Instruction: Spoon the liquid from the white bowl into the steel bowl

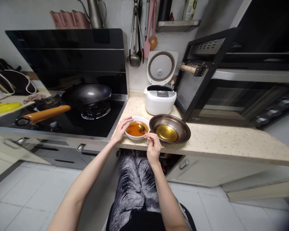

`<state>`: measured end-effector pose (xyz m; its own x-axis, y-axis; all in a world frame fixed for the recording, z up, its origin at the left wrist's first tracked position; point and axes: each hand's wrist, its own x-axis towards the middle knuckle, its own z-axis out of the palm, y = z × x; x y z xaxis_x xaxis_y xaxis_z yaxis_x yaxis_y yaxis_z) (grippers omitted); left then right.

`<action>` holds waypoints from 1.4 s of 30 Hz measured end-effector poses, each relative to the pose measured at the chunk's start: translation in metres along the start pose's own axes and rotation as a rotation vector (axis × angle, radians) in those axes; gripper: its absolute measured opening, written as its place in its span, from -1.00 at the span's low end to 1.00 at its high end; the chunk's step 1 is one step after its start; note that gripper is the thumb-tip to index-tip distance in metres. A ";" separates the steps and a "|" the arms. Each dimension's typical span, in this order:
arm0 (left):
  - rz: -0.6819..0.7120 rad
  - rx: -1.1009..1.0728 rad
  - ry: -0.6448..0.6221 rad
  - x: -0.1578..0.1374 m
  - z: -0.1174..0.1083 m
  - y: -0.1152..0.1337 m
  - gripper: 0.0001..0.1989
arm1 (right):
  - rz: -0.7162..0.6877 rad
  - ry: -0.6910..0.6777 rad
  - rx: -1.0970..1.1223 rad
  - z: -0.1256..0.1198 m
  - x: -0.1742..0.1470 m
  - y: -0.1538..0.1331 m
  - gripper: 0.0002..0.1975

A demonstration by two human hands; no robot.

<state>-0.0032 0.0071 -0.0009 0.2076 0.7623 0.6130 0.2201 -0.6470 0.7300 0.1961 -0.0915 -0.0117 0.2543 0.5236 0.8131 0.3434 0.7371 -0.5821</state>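
A white bowl (135, 137) of amber-brown liquid stands near the counter's front edge. My left hand (121, 130) rests against the bowl's left rim, fingers stretched along it. Pinched in my right hand (153, 146) is the handle of a metal spoon (141, 128), its round end in or just over the liquid; I cannot tell how deep it sits. Right beside the bowl is a steel basin (183, 133) with clear yellow liquid, which looks like oil, in its bottom.
Behind the bowl and basin a white rice cooker (159, 103) stands with its lid raised. A black wok (88, 93) with a wooden handle sits on the stove at left. An oven (226, 102) occupies the right side. Utensils, including a ladle (134, 60), hang on the wall.
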 end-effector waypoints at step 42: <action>-0.011 0.006 0.001 0.000 -0.001 0.001 -0.64 | -0.140 0.201 -0.207 -0.040 0.016 -0.009 -0.83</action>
<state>-0.0036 0.0070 0.0003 0.2041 0.7694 0.6052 0.2285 -0.6386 0.7348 0.2333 -0.1070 0.0062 0.3576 0.3134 0.8797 0.5587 0.6830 -0.4704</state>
